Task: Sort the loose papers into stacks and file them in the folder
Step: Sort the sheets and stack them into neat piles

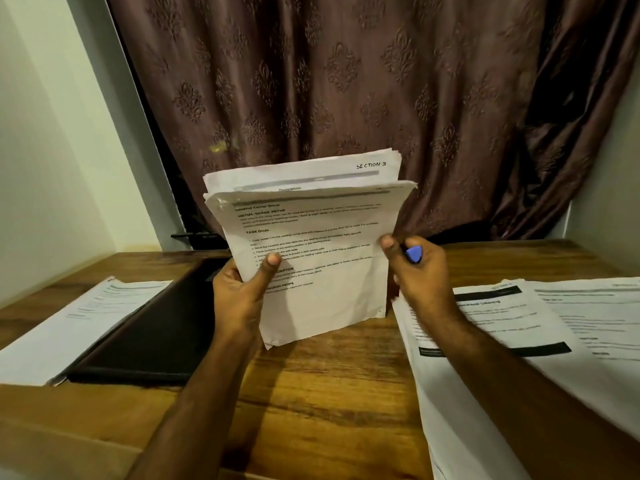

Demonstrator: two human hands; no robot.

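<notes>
Hiding behind the front sheet [322,258], the "SECTION 3" page's [311,173] text.

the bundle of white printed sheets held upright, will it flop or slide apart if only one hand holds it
Probably floppy: the bundle of white printed sheets already bows at its top edge, with both the left hand and right hand gripping it. Its sheets look loose and offset, so they could fan apart.

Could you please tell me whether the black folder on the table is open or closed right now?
Closed: the black folder lies flat on the table, only its plain dark cover showing, no papers visible inside.
</notes>
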